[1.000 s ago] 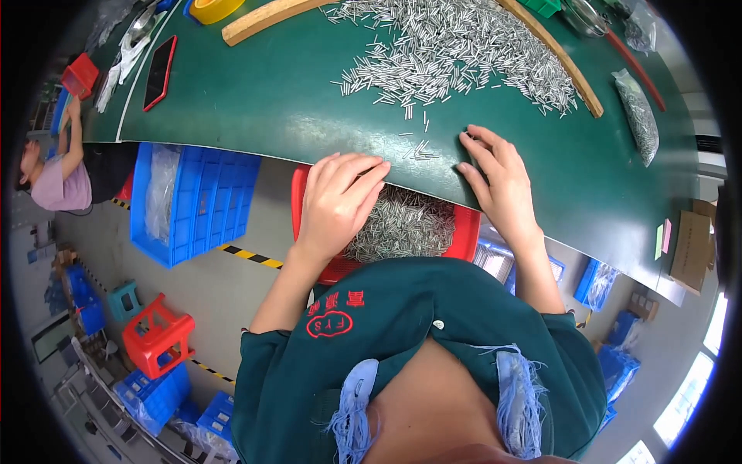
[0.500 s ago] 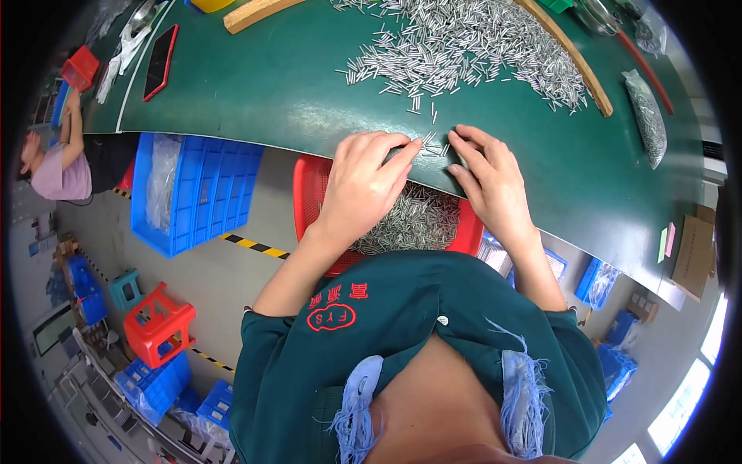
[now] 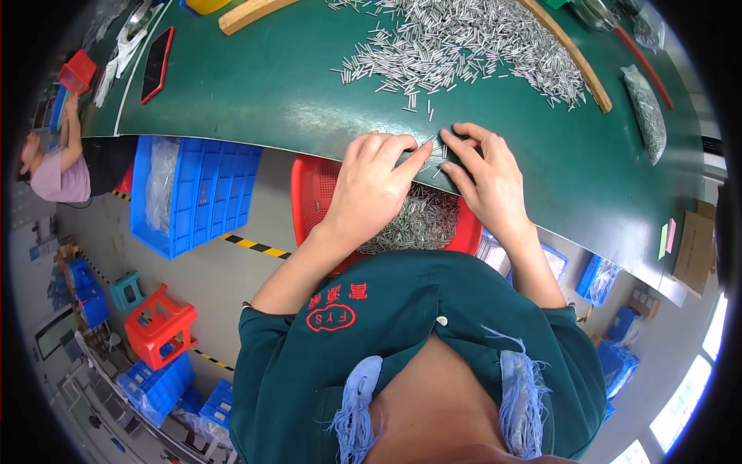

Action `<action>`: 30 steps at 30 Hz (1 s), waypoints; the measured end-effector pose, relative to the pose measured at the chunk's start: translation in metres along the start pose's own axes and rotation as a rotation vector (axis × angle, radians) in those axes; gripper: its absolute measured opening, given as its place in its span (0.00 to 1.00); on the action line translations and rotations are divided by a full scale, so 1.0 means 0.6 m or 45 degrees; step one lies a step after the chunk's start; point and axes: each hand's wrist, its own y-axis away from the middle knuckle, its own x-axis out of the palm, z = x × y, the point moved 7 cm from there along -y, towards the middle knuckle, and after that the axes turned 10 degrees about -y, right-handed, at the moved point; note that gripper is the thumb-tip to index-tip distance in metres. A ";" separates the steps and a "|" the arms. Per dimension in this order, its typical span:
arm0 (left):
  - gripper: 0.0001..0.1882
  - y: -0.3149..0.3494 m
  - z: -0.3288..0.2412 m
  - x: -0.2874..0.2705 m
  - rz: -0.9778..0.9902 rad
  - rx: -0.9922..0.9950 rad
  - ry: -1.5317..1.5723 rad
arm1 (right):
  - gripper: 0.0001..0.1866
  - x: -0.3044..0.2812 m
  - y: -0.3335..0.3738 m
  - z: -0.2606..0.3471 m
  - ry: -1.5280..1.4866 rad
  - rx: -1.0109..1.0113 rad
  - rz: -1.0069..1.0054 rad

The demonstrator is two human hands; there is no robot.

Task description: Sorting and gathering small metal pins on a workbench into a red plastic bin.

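Note:
Several short silvery metal pins (image 3: 437, 151) lie on the green tabletop near its front edge, between my two hands. Curled fingers and a forward thumb bring my left hand (image 3: 371, 178) to the pins from the left; what its fingertips hold, if anything, is too small to make out. From the right, my right hand (image 3: 495, 182) reaches in with thumb and forefinger apart, their tips beside the pins. Below the table edge, under my hands, a red plastic basket (image 3: 308, 193) holds a heap of similar pins (image 3: 421, 220). A large loose pile of pins (image 3: 456, 46) spreads farther back on the table.
Wooden strips (image 3: 576, 58) border the pile. A red-edged phone (image 3: 158, 66) lies at the left, a bag of pins (image 3: 645, 116) at the right. A blue crate (image 3: 197, 193) stands left of the basket. Another person (image 3: 62, 166) is at the far left.
My right forefinger and thumb have shifted slightly left, closer to my left fingertips. The few pins between my hands lie differently, one now nearer the table edge.

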 end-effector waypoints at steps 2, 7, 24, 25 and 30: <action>0.20 0.000 0.000 -0.001 0.002 -0.003 0.008 | 0.22 -0.001 -0.001 0.003 0.020 -0.014 -0.002; 0.22 0.000 0.006 0.001 0.007 -0.020 0.071 | 0.20 -0.001 -0.004 0.007 0.054 -0.075 -0.030; 0.07 -0.051 0.043 0.028 -0.061 -0.093 -0.028 | 0.20 -0.005 -0.007 0.005 0.046 -0.073 -0.068; 0.07 -0.051 0.046 0.029 -0.062 -0.091 -0.029 | 0.19 -0.006 -0.011 0.001 -0.001 -0.039 -0.071; 0.06 -0.050 0.058 0.031 -0.105 -0.183 0.052 | 0.14 -0.005 -0.041 -0.010 -0.088 0.105 -0.082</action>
